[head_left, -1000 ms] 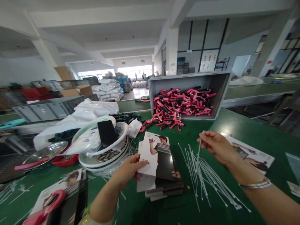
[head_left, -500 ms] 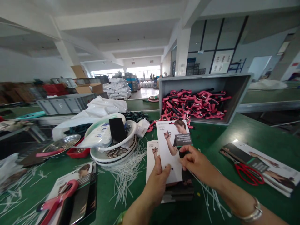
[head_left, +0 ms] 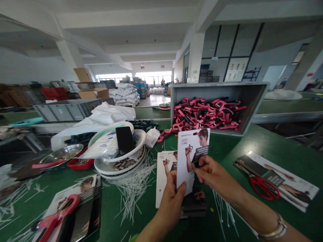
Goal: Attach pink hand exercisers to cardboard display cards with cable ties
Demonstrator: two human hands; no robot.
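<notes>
Printed backing card (head_left: 191,158) raised upright at a green-topped workbench (head_left: 254,144), just in front of a grey plastic crate (head_left: 217,88) and overlapping its front edge in view. Person's left hand (head_left: 171,201) holds the card's lower left edge in a narrow grip, thumb pressed against the printed face. Right hand (head_left: 217,176) pinches the right edge between thumb and fingers, equally narrow, with a metal bangle (head_left: 274,232) on that wrist.

Pink-and-black hand grippers (head_left: 207,114) fill the crate, and a few loose grippers (head_left: 165,135) lie on the bench outside its front left corner. Below the raised card, nearer the person than the crate, sits a stack of dark packaging cards (head_left: 195,205), with a white card (head_left: 164,174) just left of the stack, partly behind the left hand.

Left of the crate, a white bowl (head_left: 118,141) with a black smartphone (head_left: 124,139) in it rests on stacked plates (head_left: 118,171), white cable ties (head_left: 133,188) scattered in front of them. Right of the crate, red-handled scissors (head_left: 264,187) lie on a printed card (head_left: 285,181). Well to the front left of the crate, a pink gripper (head_left: 58,215) lies on another card (head_left: 88,185).
</notes>
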